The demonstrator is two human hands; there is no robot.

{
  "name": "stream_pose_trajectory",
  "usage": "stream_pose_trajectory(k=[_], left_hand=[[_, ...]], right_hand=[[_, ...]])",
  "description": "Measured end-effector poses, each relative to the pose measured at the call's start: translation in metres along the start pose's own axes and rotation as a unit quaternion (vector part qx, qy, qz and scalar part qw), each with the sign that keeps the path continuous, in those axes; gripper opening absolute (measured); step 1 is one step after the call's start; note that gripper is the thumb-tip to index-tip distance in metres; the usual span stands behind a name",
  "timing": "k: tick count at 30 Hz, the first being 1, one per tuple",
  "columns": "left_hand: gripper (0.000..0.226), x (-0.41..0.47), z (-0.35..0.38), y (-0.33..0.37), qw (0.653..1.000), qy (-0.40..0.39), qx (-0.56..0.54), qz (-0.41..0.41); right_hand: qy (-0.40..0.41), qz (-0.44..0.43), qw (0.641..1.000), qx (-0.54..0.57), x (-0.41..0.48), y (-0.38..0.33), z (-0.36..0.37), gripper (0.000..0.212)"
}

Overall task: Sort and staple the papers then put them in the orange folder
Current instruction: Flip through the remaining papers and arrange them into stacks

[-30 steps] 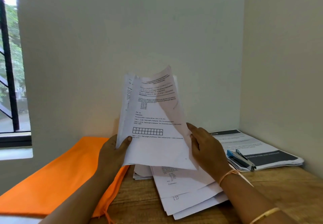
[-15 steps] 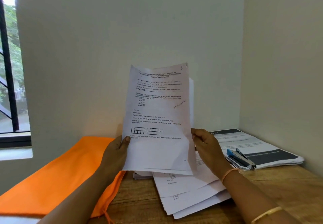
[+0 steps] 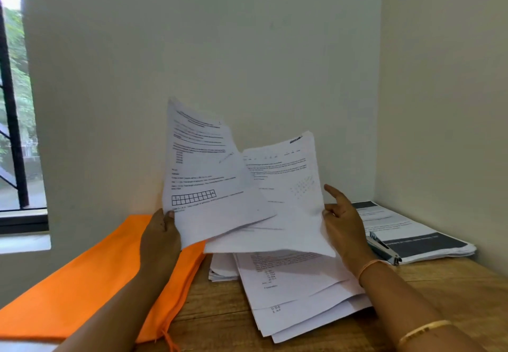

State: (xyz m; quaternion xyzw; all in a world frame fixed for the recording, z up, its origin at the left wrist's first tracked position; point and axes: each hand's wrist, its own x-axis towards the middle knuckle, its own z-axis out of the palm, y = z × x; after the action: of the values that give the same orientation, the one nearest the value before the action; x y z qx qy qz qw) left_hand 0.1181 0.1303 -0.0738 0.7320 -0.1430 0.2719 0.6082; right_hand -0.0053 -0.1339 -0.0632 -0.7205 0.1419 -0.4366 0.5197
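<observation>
My left hand (image 3: pixel 160 237) pinches the lower left edge of a printed sheet with a grid drawing (image 3: pixel 206 181), held upright above the table. My right hand (image 3: pixel 343 225) holds a second printed sheet (image 3: pixel 288 200) by its right edge, the index finger pointing up. The two sheets are fanned apart, the left one overlapping the right. Beneath them a loose pile of papers (image 3: pixel 297 294) lies spread on the wooden table (image 3: pixel 220 313). The orange folder (image 3: pixel 90 277) lies flat at the left. A blue and silver stapler (image 3: pixel 383 247) rests to the right.
A stack of printed documents with dark bands (image 3: pixel 423 237) lies under the stapler in the right corner. White walls close off the back and right. A barred window (image 3: pixel 16 131) is at the far left.
The sheets were held together as one upright bundle. Now they are parted: my left hand keeps the grid sheet and my right hand has drawn another sheet out to the right.
</observation>
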Motion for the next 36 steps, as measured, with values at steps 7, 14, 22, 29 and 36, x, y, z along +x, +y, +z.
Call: stream_pose_trajectory(k=[7,14,22,29,36], left_hand=[[0.027,0.006,-0.005,-0.004,0.998,0.045,-0.023,-0.045],[0.033,0.007,-0.008,-0.004,0.995,0.059,-0.038,-0.065],[0.03,0.006,-0.006,0.0,0.994,0.035,-0.05,-0.089],[0.024,-0.007,0.006,0.016,0.972,-0.124,-0.111,-0.167],[0.029,-0.021,0.012,0.026,0.945,-0.259,-0.138,-0.143]], right_hand=[[-0.023,0.073,0.996,-0.04,0.002,0.001,-0.004,0.044],[-0.028,0.102,0.994,-0.022,0.002,0.0,-0.01,0.041],[-0.068,0.096,0.979,-0.164,0.003,0.001,-0.012,0.031],[-0.132,0.054,0.899,-0.414,0.002,0.012,-0.012,0.029],[-0.038,0.029,0.993,-0.109,-0.002,-0.007,-0.003,0.024]])
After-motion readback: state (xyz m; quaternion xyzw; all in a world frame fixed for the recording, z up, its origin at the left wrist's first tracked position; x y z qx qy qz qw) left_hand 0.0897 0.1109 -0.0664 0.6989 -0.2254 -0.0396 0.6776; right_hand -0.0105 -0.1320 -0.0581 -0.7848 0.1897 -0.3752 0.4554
